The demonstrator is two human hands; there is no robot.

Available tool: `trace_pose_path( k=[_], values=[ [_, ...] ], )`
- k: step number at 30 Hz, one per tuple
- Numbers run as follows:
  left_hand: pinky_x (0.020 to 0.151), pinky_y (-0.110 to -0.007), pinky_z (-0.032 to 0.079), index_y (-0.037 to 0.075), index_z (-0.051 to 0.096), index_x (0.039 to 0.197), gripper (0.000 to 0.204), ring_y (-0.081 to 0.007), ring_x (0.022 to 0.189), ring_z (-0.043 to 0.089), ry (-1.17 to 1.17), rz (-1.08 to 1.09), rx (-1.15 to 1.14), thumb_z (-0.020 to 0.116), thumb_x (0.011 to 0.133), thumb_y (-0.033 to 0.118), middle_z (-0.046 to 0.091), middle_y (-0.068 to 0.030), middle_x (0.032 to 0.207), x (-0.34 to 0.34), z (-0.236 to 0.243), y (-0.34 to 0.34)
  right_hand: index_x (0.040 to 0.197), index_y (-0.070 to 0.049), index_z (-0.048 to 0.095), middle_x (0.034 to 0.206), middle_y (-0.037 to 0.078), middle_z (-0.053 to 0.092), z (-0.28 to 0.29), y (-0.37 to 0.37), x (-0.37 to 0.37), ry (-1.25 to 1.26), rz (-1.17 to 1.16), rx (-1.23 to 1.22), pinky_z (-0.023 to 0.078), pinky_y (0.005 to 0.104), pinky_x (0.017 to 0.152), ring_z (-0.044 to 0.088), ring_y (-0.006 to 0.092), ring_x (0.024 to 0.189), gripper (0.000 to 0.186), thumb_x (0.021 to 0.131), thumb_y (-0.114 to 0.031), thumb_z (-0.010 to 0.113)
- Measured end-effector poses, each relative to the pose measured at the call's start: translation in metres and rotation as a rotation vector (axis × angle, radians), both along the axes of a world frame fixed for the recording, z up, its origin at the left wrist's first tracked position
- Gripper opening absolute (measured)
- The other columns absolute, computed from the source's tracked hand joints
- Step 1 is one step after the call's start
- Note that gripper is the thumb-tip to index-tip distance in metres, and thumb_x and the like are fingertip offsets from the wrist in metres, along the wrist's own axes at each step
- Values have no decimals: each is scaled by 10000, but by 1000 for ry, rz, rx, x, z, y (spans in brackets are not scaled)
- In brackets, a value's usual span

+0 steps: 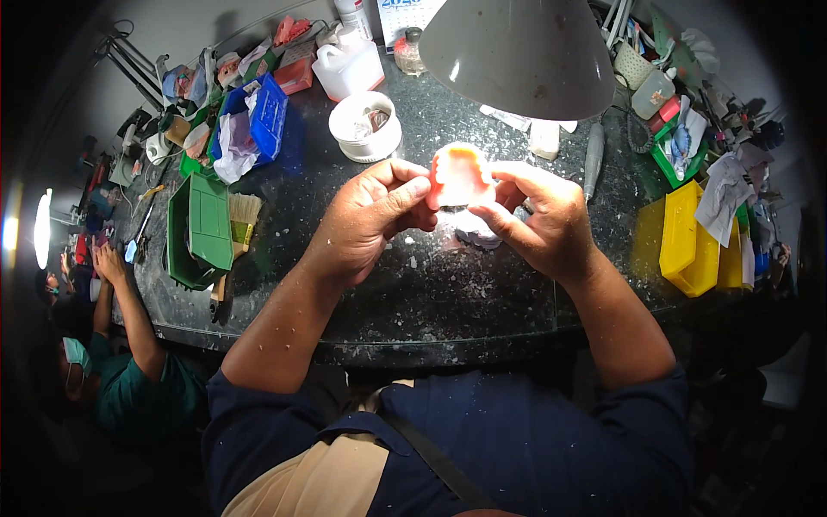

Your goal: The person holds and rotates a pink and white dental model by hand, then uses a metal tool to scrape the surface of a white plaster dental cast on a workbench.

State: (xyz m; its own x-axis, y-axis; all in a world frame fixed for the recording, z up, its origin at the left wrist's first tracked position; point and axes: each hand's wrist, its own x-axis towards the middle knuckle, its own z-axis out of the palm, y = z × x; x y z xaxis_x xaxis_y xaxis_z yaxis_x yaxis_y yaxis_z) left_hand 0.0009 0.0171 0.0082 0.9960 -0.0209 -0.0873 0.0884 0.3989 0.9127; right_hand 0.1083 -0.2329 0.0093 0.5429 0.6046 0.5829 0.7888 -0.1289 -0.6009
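Under the lamp I hold up a pink denture (461, 178), horseshoe-shaped with pale teeth along its curved edge. My left hand (379, 202) pinches its left side between thumb and fingers. On its right side, the thumb and fingers of my right hand (543, 211) grip it too. Strong light washes out part of its surface. Just below it on the bench lies a whitish plaster cast (476, 231), partly hidden by my right hand. White dust and crumbs are scattered around it.
A grey lamp shade (521, 60) hangs over the dark bench (405, 332). Nearby stand a white round tub (366, 129), green bin (202, 233), blue bin (269, 121), yellow bin (689, 241), brush (244, 211) and grey handpiece (594, 159). A co-worker's hands (108, 261) show at left.
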Motion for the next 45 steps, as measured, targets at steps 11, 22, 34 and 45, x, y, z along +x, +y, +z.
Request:
trace_pose_path(
  k=[11,22,34,45],
  values=[
    [995,-338,606,31,658,1214,200,-149,1013,749,-232,121,207,770,1101,152,771,-72,1110,-2,-3,-6,1187,-39,778,809,65,773,2,0,1,33,-22,-25,592,310,627,738,144,657,386,970,-331,908],
    [1097,-387,569,29,601,1288,477,-177,1175,732,-423,250,761,902,922,-26,740,-108,1203,-10,5,-11,1266,-50,766,824,50,777,0,1,-1,75,12,38,590,288,637,723,113,662,389,943,-193,929],
    [1126,-390,567,28,486,1522,618,-211,1283,718,-254,109,325,779,988,-80,734,-172,1363,-5,9,-18,1241,-39,774,814,46,777,3,5,-3,59,24,28,595,289,651,735,116,678,361,936,-155,928],
    [924,-292,570,25,549,1375,505,-93,1072,671,-293,55,305,855,975,63,746,-90,1218,-5,-3,-17,1242,28,725,967,51,722,-28,-8,-10,152,3,7,575,290,819,689,113,843,377,911,14,906]
  ],
)
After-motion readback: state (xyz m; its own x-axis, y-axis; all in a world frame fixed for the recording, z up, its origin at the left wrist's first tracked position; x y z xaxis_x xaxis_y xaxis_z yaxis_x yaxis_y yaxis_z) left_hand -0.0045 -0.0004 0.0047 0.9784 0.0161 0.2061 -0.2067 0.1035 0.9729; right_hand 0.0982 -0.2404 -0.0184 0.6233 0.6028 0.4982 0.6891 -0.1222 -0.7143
